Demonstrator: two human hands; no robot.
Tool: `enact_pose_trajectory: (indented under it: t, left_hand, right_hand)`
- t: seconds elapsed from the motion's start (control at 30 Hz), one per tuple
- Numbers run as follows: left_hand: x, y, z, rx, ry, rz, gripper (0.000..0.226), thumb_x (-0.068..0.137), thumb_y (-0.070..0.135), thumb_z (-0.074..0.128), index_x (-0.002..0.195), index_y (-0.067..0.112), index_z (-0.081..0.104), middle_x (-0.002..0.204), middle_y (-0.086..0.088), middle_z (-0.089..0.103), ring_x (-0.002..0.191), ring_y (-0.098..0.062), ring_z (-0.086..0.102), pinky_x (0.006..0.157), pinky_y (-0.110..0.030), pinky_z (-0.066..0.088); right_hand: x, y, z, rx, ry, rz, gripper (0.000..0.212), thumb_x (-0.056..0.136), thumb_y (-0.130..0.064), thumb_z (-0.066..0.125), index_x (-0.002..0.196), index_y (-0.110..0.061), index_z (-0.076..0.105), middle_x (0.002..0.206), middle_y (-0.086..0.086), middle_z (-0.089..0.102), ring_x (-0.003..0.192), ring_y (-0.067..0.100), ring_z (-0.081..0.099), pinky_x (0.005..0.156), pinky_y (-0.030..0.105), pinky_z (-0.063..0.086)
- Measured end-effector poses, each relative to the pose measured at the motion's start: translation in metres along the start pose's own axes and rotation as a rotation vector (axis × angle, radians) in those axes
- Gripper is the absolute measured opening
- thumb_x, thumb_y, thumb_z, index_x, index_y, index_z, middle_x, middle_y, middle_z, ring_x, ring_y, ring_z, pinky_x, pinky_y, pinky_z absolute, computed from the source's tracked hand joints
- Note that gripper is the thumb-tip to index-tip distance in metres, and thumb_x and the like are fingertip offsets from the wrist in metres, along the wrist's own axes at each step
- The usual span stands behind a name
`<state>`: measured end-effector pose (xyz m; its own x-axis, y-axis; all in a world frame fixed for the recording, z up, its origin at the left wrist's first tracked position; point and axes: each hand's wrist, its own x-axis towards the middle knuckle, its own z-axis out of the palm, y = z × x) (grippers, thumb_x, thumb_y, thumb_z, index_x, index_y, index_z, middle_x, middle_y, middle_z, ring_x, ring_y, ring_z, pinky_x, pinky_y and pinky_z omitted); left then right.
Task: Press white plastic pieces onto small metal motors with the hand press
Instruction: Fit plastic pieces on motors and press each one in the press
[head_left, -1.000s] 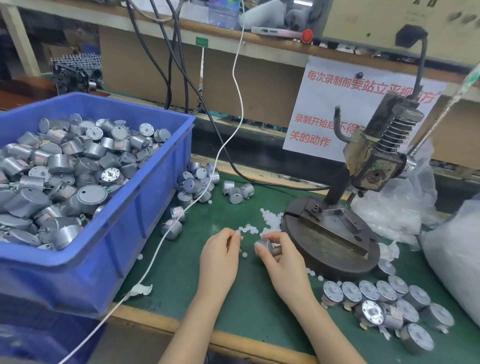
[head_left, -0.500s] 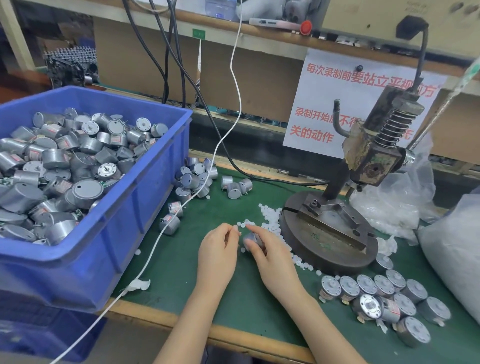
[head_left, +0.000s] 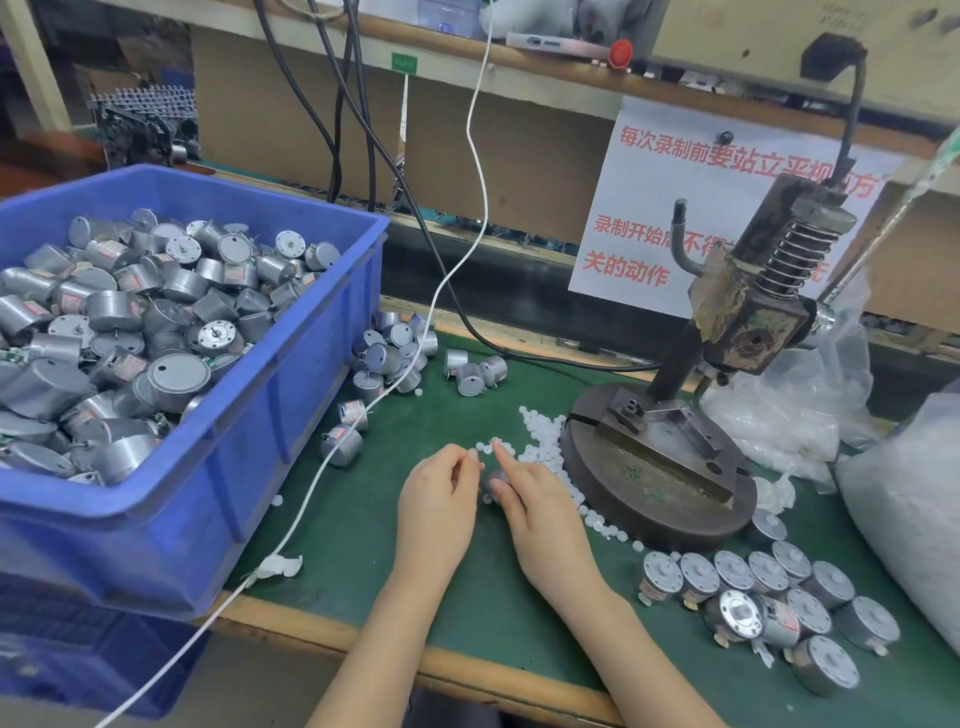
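Work has shifted down onto white pieces (head_left: 540, 441) beside hand press (head_left: 748, 322), so fitting comes first. Right hand (head_left: 545, 504) curls round a motor (head_left: 496, 480), forefinger on the pile; left hand (head_left: 439, 499) pinches, on what I cannot tell.

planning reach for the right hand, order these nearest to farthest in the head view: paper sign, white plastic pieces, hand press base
1. White plastic pieces: at the right hand's fingertips.
2. Hand press base: just to its right.
3. Paper sign: far behind, at the back.
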<state>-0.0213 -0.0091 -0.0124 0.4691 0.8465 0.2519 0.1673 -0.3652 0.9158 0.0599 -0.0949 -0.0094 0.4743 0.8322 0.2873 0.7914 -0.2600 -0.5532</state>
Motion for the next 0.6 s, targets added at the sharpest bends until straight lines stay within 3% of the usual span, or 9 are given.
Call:
enact_pose_trajectory:
  t: [0.2,0.37,0.53,0.6]
  left_hand:
    - [-0.001,0.002,0.0,0.023,-0.005,0.015,0.029,0.094,0.017,0.048,0.073,-0.002,0.055,0.066,-0.009,0.057,0.069,-0.026,0.05,0.062,-0.031,0.036]
    - [-0.002,0.002,0.0,0.068,-0.003,0.047,0.032,0.094,0.015,0.048,0.063,0.009,0.046,0.053,0.008,0.041,0.058,-0.009,0.038,0.052,-0.02,0.027]
    - [0.0,0.001,0.001,0.069,0.027,0.036,0.032,0.093,0.012,0.048,0.062,0.003,0.047,0.061,0.001,0.045,0.062,-0.015,0.041,0.055,-0.023,0.024]
    - [-0.001,0.002,0.0,0.053,0.048,0.031,0.032,0.093,0.011,0.049,0.061,0.007,0.047,0.063,0.002,0.045,0.063,-0.01,0.043,0.057,-0.02,0.028]
  right_hand:
    - [0.0,-0.004,0.003,-0.149,0.007,-0.037,0.048,0.1,-0.024,0.039,0.146,-0.024,0.026,0.114,0.008,0.048,0.107,0.022,0.045,0.091,0.028,0.037]
    - [-0.001,-0.007,0.005,-0.252,-0.007,-0.065,0.051,0.1,-0.025,0.039,0.148,-0.022,0.023,0.114,0.01,0.047,0.105,0.025,0.046,0.082,0.029,0.036]
    - [-0.003,-0.017,0.007,-0.296,0.007,-0.091,0.05,0.09,-0.013,0.057,0.139,-0.012,0.044,0.094,0.016,0.053,0.078,0.029,0.054,0.063,0.028,0.041]
    - [-0.003,-0.021,0.008,-0.253,0.06,-0.047,0.044,0.09,-0.012,0.056,0.133,-0.009,0.05,0.097,0.021,0.056,0.082,0.032,0.058,0.066,0.029,0.045]
